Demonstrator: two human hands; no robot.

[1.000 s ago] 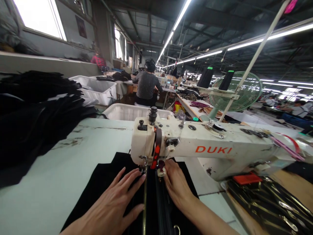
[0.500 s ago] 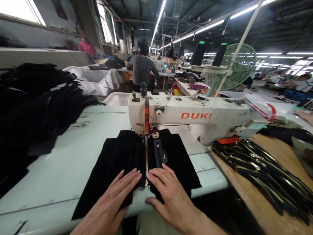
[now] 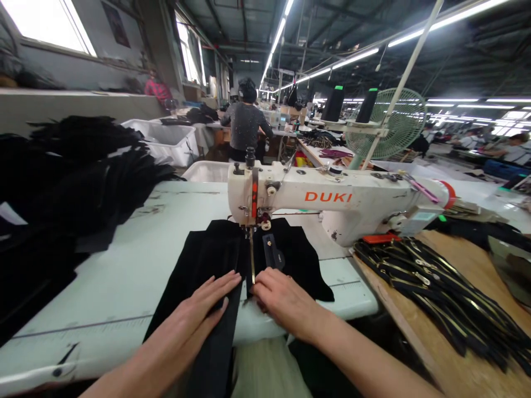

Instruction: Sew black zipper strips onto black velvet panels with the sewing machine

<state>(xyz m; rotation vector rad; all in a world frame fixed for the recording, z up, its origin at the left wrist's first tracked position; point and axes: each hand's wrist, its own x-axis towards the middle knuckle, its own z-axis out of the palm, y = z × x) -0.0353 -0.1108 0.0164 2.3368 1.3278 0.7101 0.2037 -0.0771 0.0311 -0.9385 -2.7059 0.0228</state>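
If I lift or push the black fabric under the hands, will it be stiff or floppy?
Probably floppy: the black fabric droops over the table edge below the left hand. Likely light, lying thin and flat. Pushed, it may slide on the smooth top.

Only one legible text: "DUKI", orange capitals, on the near face of the white sewing machine [image 3: 332, 199] arm, right of the needle head. Tick marks are ruled along the near edge of the pale table [image 3: 103, 326], left of centre, with no figures readable. The dark tab [image 3: 274, 255] lying on the black fabric [image 3: 301, 260] just right of the needle carries a small pale mark, too small to read. The poster [image 3: 117, 26] on the far left wall is too blurred to read
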